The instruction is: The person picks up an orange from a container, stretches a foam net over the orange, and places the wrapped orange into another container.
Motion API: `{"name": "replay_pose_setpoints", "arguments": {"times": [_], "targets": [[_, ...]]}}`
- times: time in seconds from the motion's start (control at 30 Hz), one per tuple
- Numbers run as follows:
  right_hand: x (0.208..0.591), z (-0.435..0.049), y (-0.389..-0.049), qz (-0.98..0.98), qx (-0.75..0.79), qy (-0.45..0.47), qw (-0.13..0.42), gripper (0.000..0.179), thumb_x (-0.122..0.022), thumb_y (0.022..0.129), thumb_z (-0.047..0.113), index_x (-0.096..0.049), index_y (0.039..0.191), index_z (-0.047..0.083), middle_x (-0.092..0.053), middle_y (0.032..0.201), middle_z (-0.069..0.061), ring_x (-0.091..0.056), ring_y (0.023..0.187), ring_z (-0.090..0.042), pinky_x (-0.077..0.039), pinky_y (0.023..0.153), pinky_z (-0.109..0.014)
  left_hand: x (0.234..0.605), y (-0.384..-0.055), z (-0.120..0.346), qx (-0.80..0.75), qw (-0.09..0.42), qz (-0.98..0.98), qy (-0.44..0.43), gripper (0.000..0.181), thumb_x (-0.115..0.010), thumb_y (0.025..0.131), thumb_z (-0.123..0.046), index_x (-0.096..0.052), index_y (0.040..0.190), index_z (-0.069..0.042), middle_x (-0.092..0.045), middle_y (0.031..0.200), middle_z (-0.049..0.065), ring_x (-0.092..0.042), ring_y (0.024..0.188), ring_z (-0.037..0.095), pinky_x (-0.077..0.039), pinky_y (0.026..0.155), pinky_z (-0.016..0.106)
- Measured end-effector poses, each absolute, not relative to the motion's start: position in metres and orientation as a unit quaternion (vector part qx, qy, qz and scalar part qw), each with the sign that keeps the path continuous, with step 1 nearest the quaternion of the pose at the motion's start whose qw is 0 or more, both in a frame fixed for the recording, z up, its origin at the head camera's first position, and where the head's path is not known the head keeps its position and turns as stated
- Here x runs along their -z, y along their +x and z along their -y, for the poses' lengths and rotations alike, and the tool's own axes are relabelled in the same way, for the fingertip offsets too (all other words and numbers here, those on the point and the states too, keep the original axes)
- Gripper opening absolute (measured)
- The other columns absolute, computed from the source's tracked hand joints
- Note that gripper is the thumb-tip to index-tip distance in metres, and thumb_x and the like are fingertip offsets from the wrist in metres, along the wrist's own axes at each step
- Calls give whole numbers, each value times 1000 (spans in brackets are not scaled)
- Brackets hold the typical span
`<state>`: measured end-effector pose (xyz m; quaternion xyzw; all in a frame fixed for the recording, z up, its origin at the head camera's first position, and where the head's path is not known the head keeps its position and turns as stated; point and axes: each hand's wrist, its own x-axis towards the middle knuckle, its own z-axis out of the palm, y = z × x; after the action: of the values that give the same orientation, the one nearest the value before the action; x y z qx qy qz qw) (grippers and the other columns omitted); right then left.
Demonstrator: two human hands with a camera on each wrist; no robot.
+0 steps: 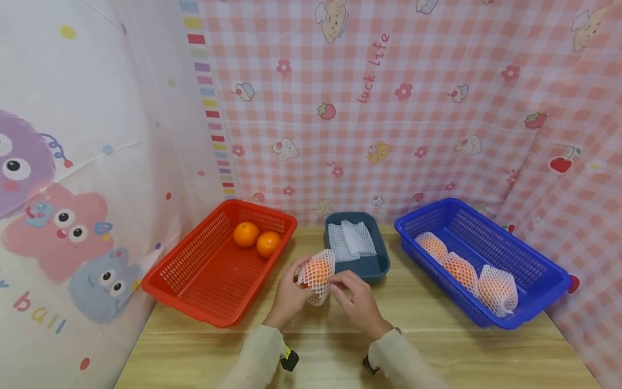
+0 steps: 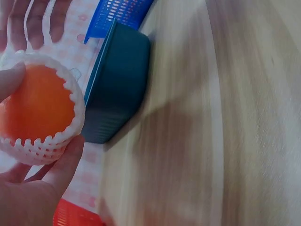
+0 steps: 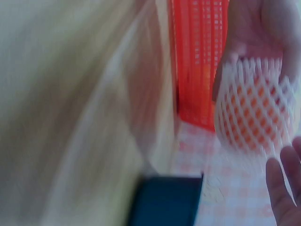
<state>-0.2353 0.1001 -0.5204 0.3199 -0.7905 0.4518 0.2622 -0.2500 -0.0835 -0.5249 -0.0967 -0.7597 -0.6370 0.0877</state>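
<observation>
My left hand point(image 1: 290, 294) grips an orange point(image 2: 40, 103) partly covered by a white foam net sleeve point(image 3: 256, 113), above the table in front of the dark teal tub point(image 1: 381, 265). Bare orange peel shows through the sleeve's open end in the left wrist view. Close at its right side is my right hand point(image 1: 358, 302), its fingertips right by the net's edge in the head view. Those fingers look loosely extended in both wrist views, with nothing gripped between them. More flat white foam nets point(image 1: 357, 237) lie inside the tub.
A red basket point(image 1: 194, 316) on the left holds two bare oranges point(image 1: 246, 234). To the right, a blue basket point(image 1: 549, 292) holds three net-covered oranges point(image 1: 459, 272) in a row. Patterned cloth point(image 1: 301, 124) hangs behind the wooden table point(image 1: 330, 356) and at both sides.
</observation>
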Motion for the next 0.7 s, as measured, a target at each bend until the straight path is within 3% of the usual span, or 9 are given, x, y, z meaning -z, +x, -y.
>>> {"name": "replay_pose_setpoints", "arguments": {"times": [0.1, 0.2, 0.3, 0.5, 0.7], "targets": [[516, -107, -243, 822, -372, 336, 270, 45, -75, 78, 1, -62, 122, 5, -60, 121, -9, -53, 111, -24, -47, 90, -42, 524, -251, 86, 609, 90, 780, -117, 74, -72, 65, 17, -56, 133, -10, -55, 126, 14, -58, 98, 30, -54, 78, 38], [512, -110, -250, 852, -273, 369, 251, 79, -85, 71, 15, -49, 141, 11, -42, 146, -12, -38, 132, -32, -37, 102, -52, 523, -250, 87, 586, 71, 796, -135, 74, -72, 66, 15, -55, 133, -10, -54, 126, 14, -56, 101, 30, -52, 83, 44], [511, -109, -256, 861, -205, 410, 222, 101, -90, 66, 29, -36, 150, 16, -27, 156, -11, -27, 139, -37, -30, 107, -56, 520, -249, 87, 570, 42, 809, -140, 74, -72, 66, 13, -55, 134, -12, -53, 126, 12, -55, 105, 29, -51, 86, 46], [517, -106, -260, 855, -188, 443, 195, 108, -93, 62, 25, -34, 151, 17, -20, 159, -12, -25, 140, -42, -32, 107, -53, 518, -248, 84, 558, 27, 815, -154, 71, -74, 69, 8, -55, 135, -14, -52, 130, 12, -55, 107, 29, -52, 86, 43], [522, -103, -258, 849, -216, 441, 197, 96, -91, 65, 19, -40, 147, 15, -30, 153, -18, -36, 135, -36, -40, 102, -49, 516, -247, 83, 573, 15, 805, -156, 70, -75, 72, 6, -55, 135, -14, -53, 131, 11, -56, 102, 28, -52, 82, 41]]}}
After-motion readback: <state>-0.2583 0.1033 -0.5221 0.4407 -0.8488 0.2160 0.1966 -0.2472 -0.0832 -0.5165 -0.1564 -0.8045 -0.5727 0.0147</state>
